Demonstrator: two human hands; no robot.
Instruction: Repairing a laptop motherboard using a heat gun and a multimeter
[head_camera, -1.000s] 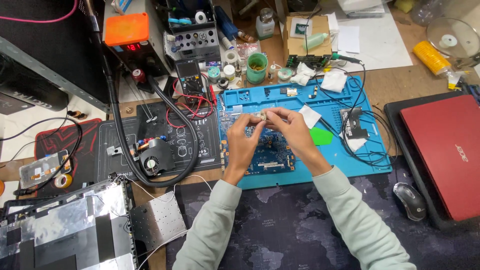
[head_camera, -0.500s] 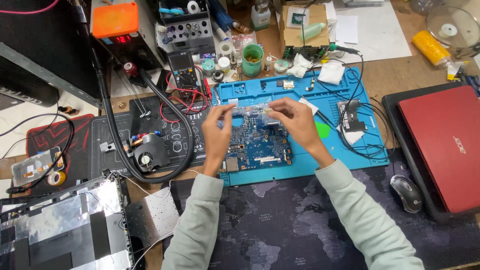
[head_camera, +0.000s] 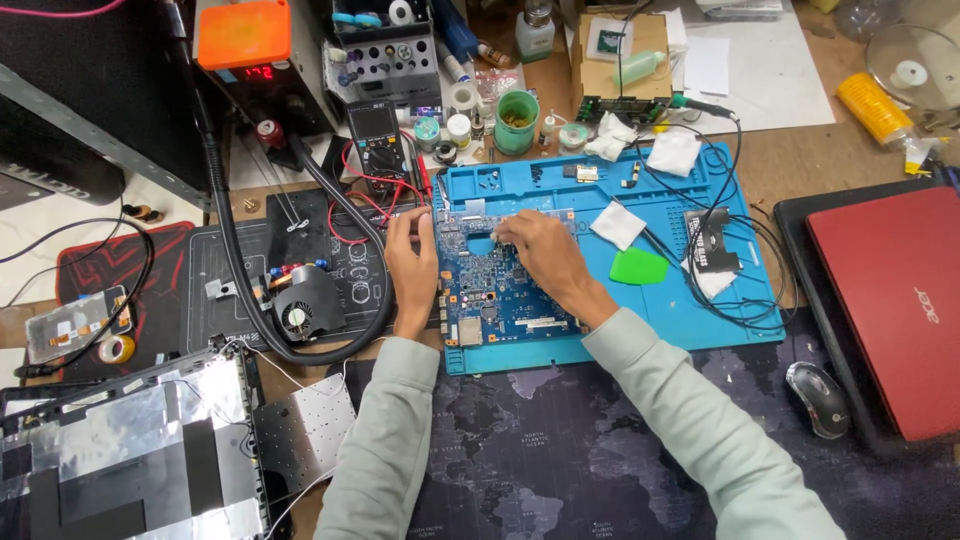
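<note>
A blue circuit board (head_camera: 495, 285) is laid flat on the blue work mat (head_camera: 700, 330), toward the mat's left edge. Its left edge is gripped by the left hand (head_camera: 410, 262), fingers curled over it. The board's upper middle is pressed by the right hand (head_camera: 540, 250), fingers bent down; whether anything is pinched there cannot be told. A green pick (head_camera: 638, 266) lies just beside it on the mat
</note>
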